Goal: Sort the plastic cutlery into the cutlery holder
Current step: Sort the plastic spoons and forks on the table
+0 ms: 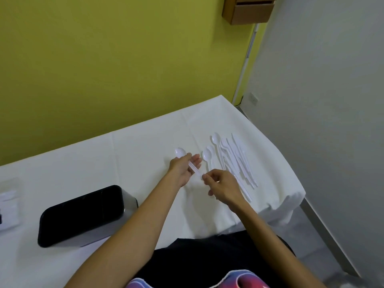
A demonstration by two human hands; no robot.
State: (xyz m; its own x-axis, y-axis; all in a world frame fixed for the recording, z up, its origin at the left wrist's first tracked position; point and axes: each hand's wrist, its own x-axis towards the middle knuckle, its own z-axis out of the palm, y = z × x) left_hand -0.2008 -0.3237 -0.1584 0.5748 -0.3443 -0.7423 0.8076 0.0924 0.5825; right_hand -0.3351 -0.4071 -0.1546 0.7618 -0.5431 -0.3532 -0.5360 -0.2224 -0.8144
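Note:
A white plastic spoon lies across my left hand, bowl pointing far-left; the thumb and fingers curl round its handle. My right hand pinches the near end of the same handle. To the right, a loose row of white plastic spoons, forks and knives lies on the white tablecloth. The black cutlery holder stands at the near left of the table, well apart from both hands.
The table's right edge drops off just past the cutlery row. A green wall runs behind the table, a grey wall to the right. Some white items lie at the far left edge. A brown box hangs on the wall.

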